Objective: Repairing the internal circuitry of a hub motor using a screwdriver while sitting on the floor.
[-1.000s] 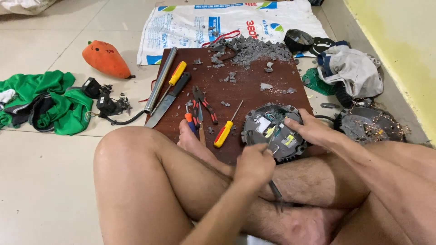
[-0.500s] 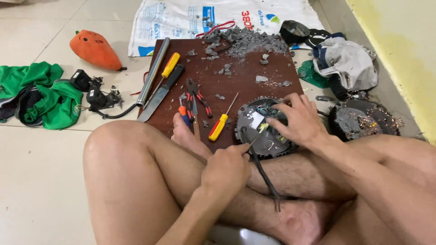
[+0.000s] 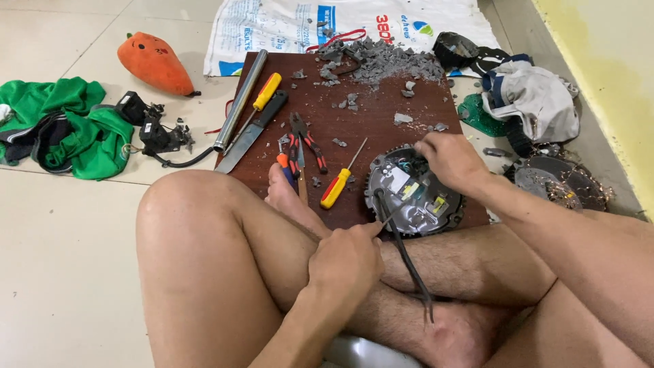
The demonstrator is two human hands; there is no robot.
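The round motor [image 3: 414, 192] lies flat at the lower right of the brown board [image 3: 368, 119], its edge against the person's shin. The right hand [image 3: 449, 158] rests on its upper right rim, fingers curled down over the edge and gripping it. The left hand [image 3: 346, 262] sits lower centre in the frame, just below and left of the motor, fingers closed around a thin metal tool [image 3: 390, 219] whose tip points up and right towards the motor's lower left rim. The tip is just beside the rim; whether it touches cannot be told.

A black cable [image 3: 403, 253] leaves the motor's left side and runs down and slightly right across the leg, its long axis near vertical in the frame, passing just right of the left hand. The motor thus lies up and right of the left fingers, and the right hand is the one already on it.

Left of the motor on the board lie a red-and-yellow screwdriver [image 3: 339, 184], slanted up to the right, then red-handled pliers [image 3: 305, 140], a knife [image 3: 253, 131], a yellow-handled tool [image 3: 264, 93] and a steel pipe [image 3: 240, 99] along the left edge. Grey rubble [image 3: 385, 61] is heaped at the board's top edge.

On the floor at the upper left sit an orange carrot-shaped toy [image 3: 153, 63] and a green cloth [image 3: 65, 126]; a white printed sack [image 3: 286, 24] lies above the board, and a second motor [image 3: 555, 184] at the right.
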